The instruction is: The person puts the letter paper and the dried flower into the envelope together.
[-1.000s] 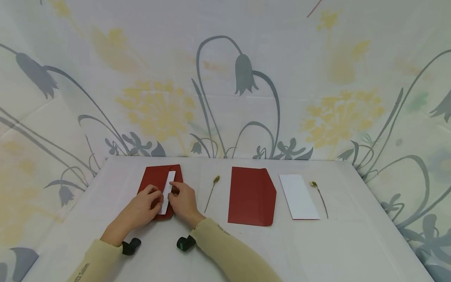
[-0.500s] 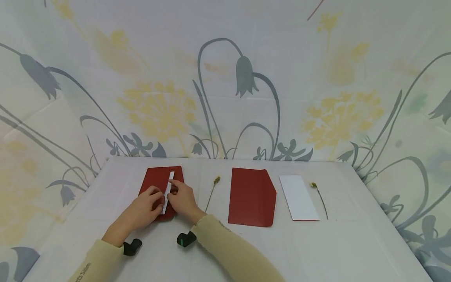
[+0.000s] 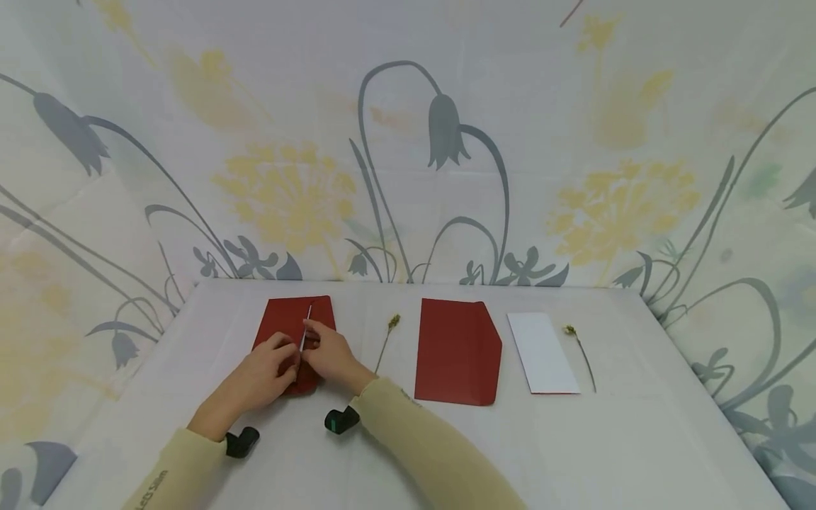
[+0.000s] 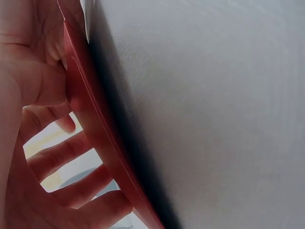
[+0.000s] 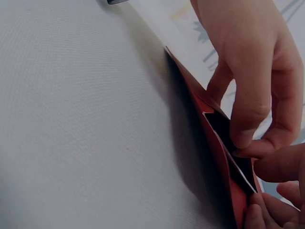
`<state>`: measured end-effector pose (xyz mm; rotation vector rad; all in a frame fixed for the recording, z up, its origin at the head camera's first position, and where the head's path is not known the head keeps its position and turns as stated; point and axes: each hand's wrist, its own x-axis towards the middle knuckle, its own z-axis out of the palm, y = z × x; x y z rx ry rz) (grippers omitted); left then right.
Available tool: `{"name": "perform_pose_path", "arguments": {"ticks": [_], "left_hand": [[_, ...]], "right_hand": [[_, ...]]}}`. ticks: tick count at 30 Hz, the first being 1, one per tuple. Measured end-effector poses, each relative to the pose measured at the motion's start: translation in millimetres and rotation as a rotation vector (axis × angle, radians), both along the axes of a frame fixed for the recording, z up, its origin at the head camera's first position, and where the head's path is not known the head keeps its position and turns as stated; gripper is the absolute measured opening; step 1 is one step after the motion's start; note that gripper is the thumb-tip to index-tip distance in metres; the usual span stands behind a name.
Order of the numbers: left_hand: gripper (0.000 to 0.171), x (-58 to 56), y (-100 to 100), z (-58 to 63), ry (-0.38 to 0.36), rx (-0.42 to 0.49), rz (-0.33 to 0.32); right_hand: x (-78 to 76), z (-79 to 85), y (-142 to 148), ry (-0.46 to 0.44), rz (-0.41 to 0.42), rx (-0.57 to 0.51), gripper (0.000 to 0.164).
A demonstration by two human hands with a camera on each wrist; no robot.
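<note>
A red envelope (image 3: 285, 314) lies at the left of the table, its pocket opening along the right side. Only a thin strip of a white card (image 3: 302, 342) shows at that opening; the rest is inside. My left hand (image 3: 258, 374) holds the envelope from the left, thumb at the near edge and fingers stretched over it in the left wrist view. My right hand (image 3: 331, 359) holds the card's outer edge with thumb and fingers bent at the pocket mouth. In the right wrist view, the card's edge (image 5: 242, 175) sits between the envelope's parted layers.
A dried flower (image 3: 387, 340) lies right of the hands. Beyond it are a second red envelope (image 3: 449, 350) with its flap unfolded, a white card (image 3: 543, 353) and another dried flower (image 3: 581, 354). Patterned cloth (image 3: 408, 177) hangs behind the white table (image 3: 605, 453).
The white card has slid left into the red envelope, its visible strip narrowing to a sliver. My right hand has shifted slightly left with it; my left hand stays on the envelope.
</note>
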<state>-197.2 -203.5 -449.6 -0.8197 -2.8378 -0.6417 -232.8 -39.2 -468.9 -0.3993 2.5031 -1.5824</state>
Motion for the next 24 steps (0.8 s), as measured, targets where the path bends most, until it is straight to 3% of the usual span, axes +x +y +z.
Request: {"name": "perform_pose_path", "arguments": {"ticks": [5, 10, 19, 24], "left_hand": [[0.016, 0.6, 0, 3.3, -0.017, -0.014, 0.019], [0.017, 2.1, 1, 5.2, -0.024, -0.052, 0.031], [0.008, -0.1, 2, 10.4, -0.054, -0.087, 0.015], [0.008, -0.3, 2, 7.8, -0.06, -0.085, 0.013]], "right_hand": [[-3.2, 1.2, 3, -0.033, 0.078, 0.03, 0.064], [-6.3, 1.0, 5, -0.099, 0.125, -0.047, 0.066], [-9.8, 0.6, 6, -0.133, 0.138, -0.113, 0.064], [-11.3, 4.1, 7, -0.205, 0.129, -0.159, 0.067]]}}
